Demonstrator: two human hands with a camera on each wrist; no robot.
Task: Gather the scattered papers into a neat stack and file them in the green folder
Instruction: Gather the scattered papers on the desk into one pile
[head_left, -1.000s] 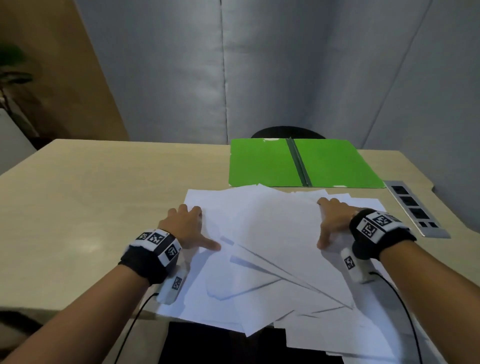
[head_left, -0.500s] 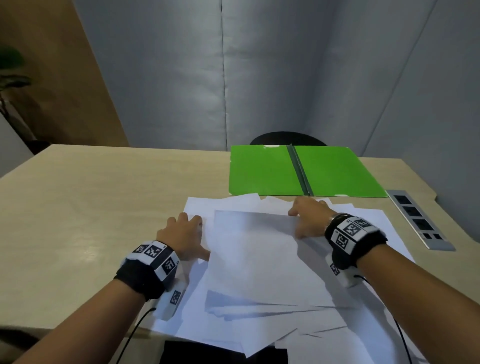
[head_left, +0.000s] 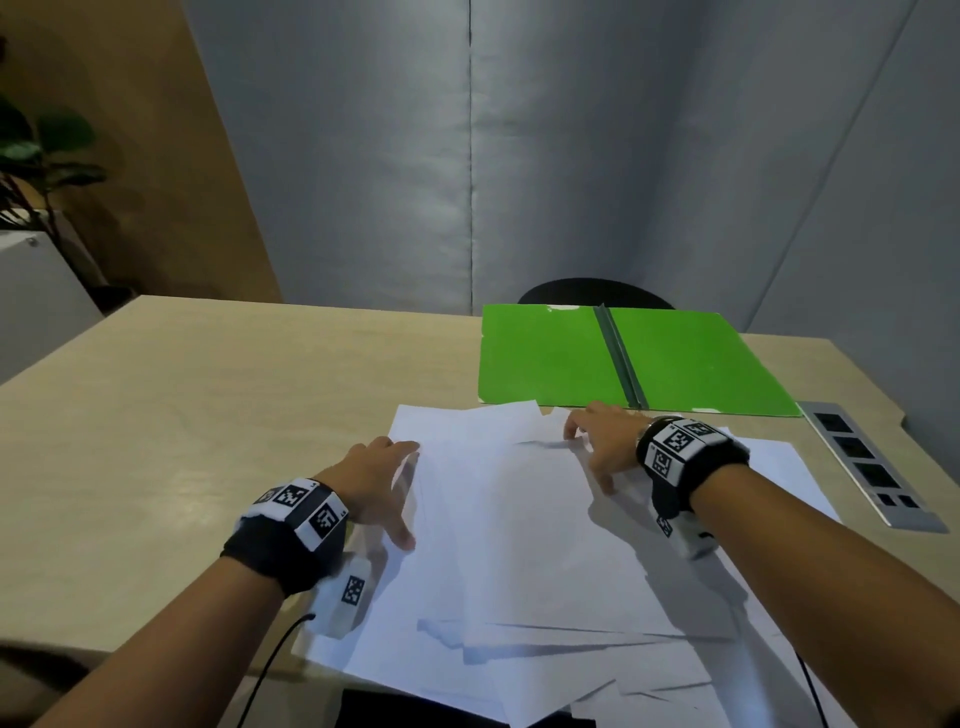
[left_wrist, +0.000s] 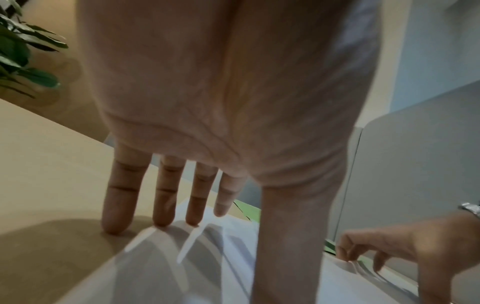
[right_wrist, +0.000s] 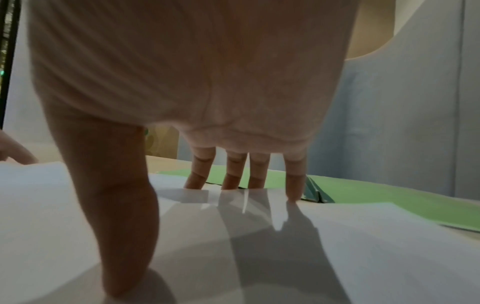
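White papers (head_left: 519, 545) more squared than a second ago, left hand (head_left: 374, 483) flat at left edge, right hand (head_left: 602, 447) shifted left, fingers (right_wrist: 231, 172) straight on far edge, green folder (head_left: 545, 358) open beyond on desk (head_left: 208, 415), no legible writing.

The scene is lit dimly and softly, apparently from above and slightly behind. A mild glare is seen on the white papers (head_left: 524, 525), and soft shadows are cast on them by both wrists. In the head view straight lines are bent near the edges, and the left hand (head_left: 374, 480) is slightly smeared by motion. Both wrist views are strongly distorted; the palms are out of focus, and long finger shadows are thrown toward the camera.
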